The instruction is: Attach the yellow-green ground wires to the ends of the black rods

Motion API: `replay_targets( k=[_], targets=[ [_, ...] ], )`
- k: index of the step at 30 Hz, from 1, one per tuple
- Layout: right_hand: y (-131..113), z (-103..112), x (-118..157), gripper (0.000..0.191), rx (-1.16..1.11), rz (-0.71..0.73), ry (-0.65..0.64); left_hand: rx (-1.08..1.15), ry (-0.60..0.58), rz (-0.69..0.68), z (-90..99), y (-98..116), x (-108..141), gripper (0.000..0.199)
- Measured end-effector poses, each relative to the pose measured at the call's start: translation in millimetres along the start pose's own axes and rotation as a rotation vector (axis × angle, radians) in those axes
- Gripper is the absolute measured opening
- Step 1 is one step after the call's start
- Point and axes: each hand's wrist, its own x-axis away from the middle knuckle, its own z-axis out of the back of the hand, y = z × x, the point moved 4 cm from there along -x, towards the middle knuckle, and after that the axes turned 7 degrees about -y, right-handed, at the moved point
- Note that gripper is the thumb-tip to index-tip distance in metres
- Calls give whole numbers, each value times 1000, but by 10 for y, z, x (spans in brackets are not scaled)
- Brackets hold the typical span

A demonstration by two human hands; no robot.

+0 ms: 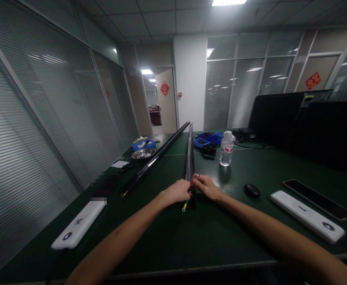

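Observation:
A long dark channel-like strip [190, 154] runs away from me across the green table, its near end between my hands. My left hand [177, 190] is closed at the left side of that end. From the other side my right hand [207, 187], a ring on one finger, is closed on the strip's edge, and its fingertips are partly hidden. Below my left hand a short yellow-green wire with a ring terminal [184, 207] sticks out toward me. To the left lies a second long black strip [157, 157], apart from both hands.
On the right stand a water bottle [226, 149], a black mouse [252, 190], a phone [318, 199], a white device [306, 215] and monitors [304, 130]. Leftward are another white device [78, 225], a metal bowl [143, 154] and a blue basket [144, 145]. More blue baskets [202, 143] sit farther back.

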Motion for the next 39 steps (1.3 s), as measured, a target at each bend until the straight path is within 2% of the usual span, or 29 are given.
replay_targets(
  k=[8,16,19,25,32,39],
  targets=[
    [-132,7,-12,48,-17,-1,-51,19,-13,-1,0,-9,-2,18],
    [-13,0,-1,47,-81,-79,-94,51,-20,-4,20,-6,15,16],
    [-29,0,0,46,-35,-59,-102,90,-37,-7,24,-4,21,17],
    [-115,-48,45,42,198,4,16,40,-26,-5,31,1,7,15],
    [-99,-126,61,41,316,-80,182,54,-28,-1,37,-4,14,18],
    [-112,-53,58,43,214,38,98,78,-19,-16,8,-28,-7,16]
  ],
)
